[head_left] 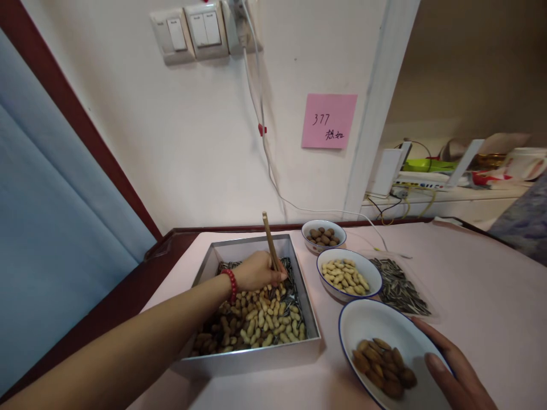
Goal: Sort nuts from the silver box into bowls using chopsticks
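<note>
My left hand (258,271), with a red bead bracelet at the wrist, is closed around wooden chopsticks (270,242). Their upper ends point up, while the lower tips are largely hidden near the far right corner of a square metal box (265,360). Peanuts in their shells (269,322) and striped sunflower seeds (231,265) lie inside the box. At the lower right, my right hand (455,370) grips the rim of a white, blue-edged bowl (363,319), thumb over the inside. Brown nuts that look like almonds (382,364) are gathered in this bowl, which tilts slightly.
Behind the held bowl stand a bowl of peanuts (371,267) and a smaller bowl of round brown nuts (323,236). A clear tray (432,304) of sunflower seeds sits to their right. A white cable (307,209) runs down the wall onto the pink-covered table (491,285).
</note>
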The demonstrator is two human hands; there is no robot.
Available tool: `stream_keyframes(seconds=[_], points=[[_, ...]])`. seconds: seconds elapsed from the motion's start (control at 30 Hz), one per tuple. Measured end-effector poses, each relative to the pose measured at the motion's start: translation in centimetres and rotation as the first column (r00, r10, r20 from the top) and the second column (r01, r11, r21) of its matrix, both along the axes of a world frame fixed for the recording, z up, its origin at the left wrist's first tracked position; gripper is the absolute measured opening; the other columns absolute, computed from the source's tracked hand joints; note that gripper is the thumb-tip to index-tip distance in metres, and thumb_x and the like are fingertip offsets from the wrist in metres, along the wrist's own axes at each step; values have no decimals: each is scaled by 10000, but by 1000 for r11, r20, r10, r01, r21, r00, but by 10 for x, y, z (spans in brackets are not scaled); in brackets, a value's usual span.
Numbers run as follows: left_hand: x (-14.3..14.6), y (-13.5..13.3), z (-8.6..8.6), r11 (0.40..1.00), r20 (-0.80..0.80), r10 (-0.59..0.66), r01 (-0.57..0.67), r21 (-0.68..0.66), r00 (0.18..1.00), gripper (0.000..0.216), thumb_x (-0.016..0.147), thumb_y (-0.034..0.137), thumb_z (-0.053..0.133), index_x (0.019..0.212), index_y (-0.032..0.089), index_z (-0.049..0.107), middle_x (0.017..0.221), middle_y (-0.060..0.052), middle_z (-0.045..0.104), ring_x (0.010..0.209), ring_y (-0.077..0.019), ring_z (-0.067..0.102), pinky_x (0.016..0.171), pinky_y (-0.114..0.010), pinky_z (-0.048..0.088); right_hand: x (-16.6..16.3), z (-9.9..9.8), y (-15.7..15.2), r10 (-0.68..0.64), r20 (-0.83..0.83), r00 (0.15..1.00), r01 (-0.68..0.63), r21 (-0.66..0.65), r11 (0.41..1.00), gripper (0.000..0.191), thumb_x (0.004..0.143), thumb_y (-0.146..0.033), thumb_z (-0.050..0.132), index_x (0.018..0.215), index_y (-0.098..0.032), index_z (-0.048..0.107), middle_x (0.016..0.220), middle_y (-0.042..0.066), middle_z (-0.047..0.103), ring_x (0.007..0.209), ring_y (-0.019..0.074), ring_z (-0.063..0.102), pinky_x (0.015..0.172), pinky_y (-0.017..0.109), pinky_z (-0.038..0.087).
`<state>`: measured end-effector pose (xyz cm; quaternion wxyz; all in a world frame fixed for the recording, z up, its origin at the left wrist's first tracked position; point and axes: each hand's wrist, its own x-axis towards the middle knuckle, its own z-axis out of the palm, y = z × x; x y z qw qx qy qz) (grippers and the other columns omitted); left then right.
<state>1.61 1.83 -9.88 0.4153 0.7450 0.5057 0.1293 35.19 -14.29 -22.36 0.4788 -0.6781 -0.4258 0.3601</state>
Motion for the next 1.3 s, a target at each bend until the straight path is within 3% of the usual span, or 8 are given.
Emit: stream_keyframes(seconds=[0.13, 0.3, 0.43, 0.53, 0.7, 0.93, 1.13, 1.3], points=[[-12, -1, 17, 994, 101, 94, -87, -71, 990, 217, 807, 311, 675, 869, 104, 698, 809, -107, 759, 735, -211, 725, 703, -330, 574, -3, 3, -1, -2, 31, 1000, 1, 22, 1000, 632, 832, -697, 494, 1342, -329, 552, 1445, 5, 545, 1343, 348, 477, 1144, 515, 341], [-24, -6, 72, 978, 311, 195, -161, -132, 930, 314, 738, 369, 801, 899, 109, 729, 838, -107, 783, 784, -203, 739, 790, -331, 583, -13, 7, -3, 3, -64, 998, 2, 76, 997, 613, 853, -659, 519, 1363, -319, 532, 1421, -7, 570, 1297, 269, 535, 986, 295, 517], [6, -4, 109, 993, 347, 116, -103, -57, 931, 307, 753, 356, 802, 925, 109, 742, 896, -123, 785, 805, -186, 735, 784, -300, 581, -18, 12, -4, -5, -77, 997, 12, 94, 995, 595, 850, -655, 538, 1337, -312, 548, 1397, -21, 592, 1279, 236, 550, 936, 214, 522], [44, -4, 117, 1000, 365, 24, -23, -7, 931, 232, 791, 288, 771, 923, 98, 747, 874, -120, 779, 780, -171, 726, 767, -290, 577, -22, 19, -4, -29, -98, 995, 40, 116, 992, 588, 842, -653, 549, 1310, -297, 567, 1380, -13, 606, 1271, 260, 551, 948, 248, 523], [75, -7, 112, 998, 317, -16, -5, 64, 948, 123, 832, 179, 706, 913, 95, 745, 746, -75, 753, 683, -147, 696, 709, -291, 575, -35, 35, -8, -51, -178, 983, 70, 102, 992, 600, 856, -657, 531, 1317, -275, 549, 1375, 14, 601, 1274, 273, 538, 1008, 287, 483], [16, -11, 105, 997, 295, 5, -30, 78, 955, 300, 803, 380, 750, 952, 120, 737, 880, -83, 769, 812, -179, 716, 796, -319, 578, -38, 40, -10, -34, -243, 969, 55, 80, 995, 604, 866, -648, 519, 1343, -278, 509, 1410, 19, 569, 1267, 247, 548, 884, 216, 532], [-21, -9, 56, 990, 158, 19, 4, -140, 987, 301, 737, 371, 788, 921, 138, 740, 828, -63, 759, 756, -186, 708, 732, -317, 569, -19, 12, -4, 4, -136, 991, 8, 89, 996, 642, 833, -663, 543, 1359, -297, 525, 1412, 0, 577, 1262, 252, 565, 907, 235, 544], [-21, -8, 22, 991, 10, -83, 84, -106, 997, 252, 743, 335, 744, 908, 144, 741, 738, -44, 727, 722, -192, 681, 669, -293, 521, -12, 3, -5, 6, -69, 998, 0, 88, 996, 621, 856, -647, 520, 1374, -305, 527, 1414, -2, 577, 1291, 259, 546, 953, 269, 531]])
